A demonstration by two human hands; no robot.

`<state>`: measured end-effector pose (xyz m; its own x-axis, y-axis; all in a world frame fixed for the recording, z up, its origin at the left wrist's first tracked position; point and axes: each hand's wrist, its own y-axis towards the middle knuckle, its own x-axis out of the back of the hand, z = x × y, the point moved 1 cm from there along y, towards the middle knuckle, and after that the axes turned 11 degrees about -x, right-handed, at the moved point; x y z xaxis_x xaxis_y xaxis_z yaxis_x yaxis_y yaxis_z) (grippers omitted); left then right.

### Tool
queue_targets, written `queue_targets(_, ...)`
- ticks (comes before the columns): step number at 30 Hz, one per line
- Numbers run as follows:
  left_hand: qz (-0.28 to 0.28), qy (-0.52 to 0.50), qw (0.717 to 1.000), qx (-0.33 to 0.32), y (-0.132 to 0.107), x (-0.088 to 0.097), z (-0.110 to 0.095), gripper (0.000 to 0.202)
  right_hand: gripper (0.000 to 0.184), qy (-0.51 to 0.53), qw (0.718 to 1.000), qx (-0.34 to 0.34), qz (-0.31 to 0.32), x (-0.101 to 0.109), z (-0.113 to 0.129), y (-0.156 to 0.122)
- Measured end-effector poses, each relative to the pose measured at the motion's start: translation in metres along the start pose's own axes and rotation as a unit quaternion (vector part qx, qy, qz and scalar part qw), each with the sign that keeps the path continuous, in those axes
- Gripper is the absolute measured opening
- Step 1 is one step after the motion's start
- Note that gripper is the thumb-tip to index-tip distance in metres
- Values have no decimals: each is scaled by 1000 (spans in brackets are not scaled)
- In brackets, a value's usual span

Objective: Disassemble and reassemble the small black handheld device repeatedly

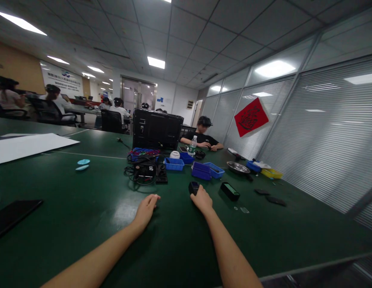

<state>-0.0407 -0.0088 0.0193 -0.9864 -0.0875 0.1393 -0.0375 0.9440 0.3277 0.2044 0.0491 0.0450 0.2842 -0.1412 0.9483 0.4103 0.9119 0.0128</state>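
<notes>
Work seems to be at the stage of grasping or steadying a small black object point(193, 187) on the green table point(174, 248), left of and apart from a black box point(230, 192); shifting it would call for a secure hold. The right hand point(203, 198) curls over its near side, apparently pinching it. The left hand point(145, 209) is half-spread, fingers loosely bent, nothing visible in it.

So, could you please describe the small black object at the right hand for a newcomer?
At the dark green table, find the camera wearer's right hand. That hand is on the small black object, left of a black oblong box with a green top; unlike that box, it is being touched.
</notes>
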Motion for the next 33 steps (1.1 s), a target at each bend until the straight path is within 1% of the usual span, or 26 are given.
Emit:
queue_targets(4, 1, -1, 1000, -4, 0, 0, -1, 43, 57, 4, 1000, -3, -2, 0, -2, 2)
queue_targets(11, -2, -3, 1000, -3, 1, -1, 4, 43, 54, -29, 999, -11, -7, -3, 0, 2)
queue_targets(20, 0, -6, 1000, -4, 0, 0, 2, 43, 55, -17, 1000, -22, 6, 0, -3, 5)
queue_targets(28, 10, -6, 1000, -3, 0, 1, 1, 43, 54, -16, 999, -35, 6, 2, -9, 10)
queue_targets(33, 17, -5, 1000, -1, -1, 1, 0, 43, 53, -10, 999, -41, -4, 2, -12, 12)
